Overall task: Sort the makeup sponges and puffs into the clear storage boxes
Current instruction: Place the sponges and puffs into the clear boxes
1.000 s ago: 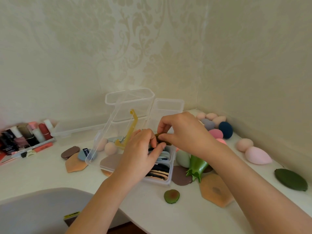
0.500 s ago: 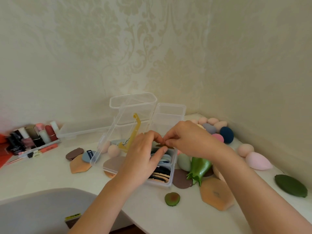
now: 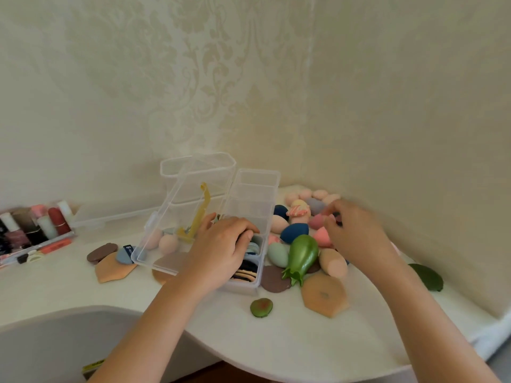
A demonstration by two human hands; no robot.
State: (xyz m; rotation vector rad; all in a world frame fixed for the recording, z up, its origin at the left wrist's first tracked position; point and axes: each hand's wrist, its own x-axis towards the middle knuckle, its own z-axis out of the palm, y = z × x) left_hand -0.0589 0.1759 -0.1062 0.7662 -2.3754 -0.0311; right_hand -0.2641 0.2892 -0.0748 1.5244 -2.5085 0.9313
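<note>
A clear divided storage box (image 3: 250, 189) lies on the white desk with flat puffs stacked upright in its near compartments. My left hand (image 3: 221, 251) rests on those puffs, fingers curled over them. To the right is a heap of egg-shaped sponges: a dark blue sponge (image 3: 294, 233), a mint sponge (image 3: 278, 253), a pink sponge (image 3: 322, 237) and a tan sponge (image 3: 333, 263). My right hand (image 3: 356, 234) reaches into the back of this heap, its blurred fingertips at a small pink sponge (image 3: 316, 221). A second clear box (image 3: 177, 214) stands open on the left with peach sponges inside.
A glossy green eggplant-shaped sponge (image 3: 301, 257) lies by the heap. Flat tan puffs (image 3: 325, 294) (image 3: 112, 269), brown puffs (image 3: 273, 279) (image 3: 101, 252), a small avocado puff (image 3: 261, 307) and a dark green puff (image 3: 427, 276) lie on the desk. Cosmetic bottles (image 3: 33, 225) stand far left. Walls close the corner.
My right hand left the box, where both hands were pushing a dark puff in, and moved right to the sponge heap. My left hand stayed on the puffs.
</note>
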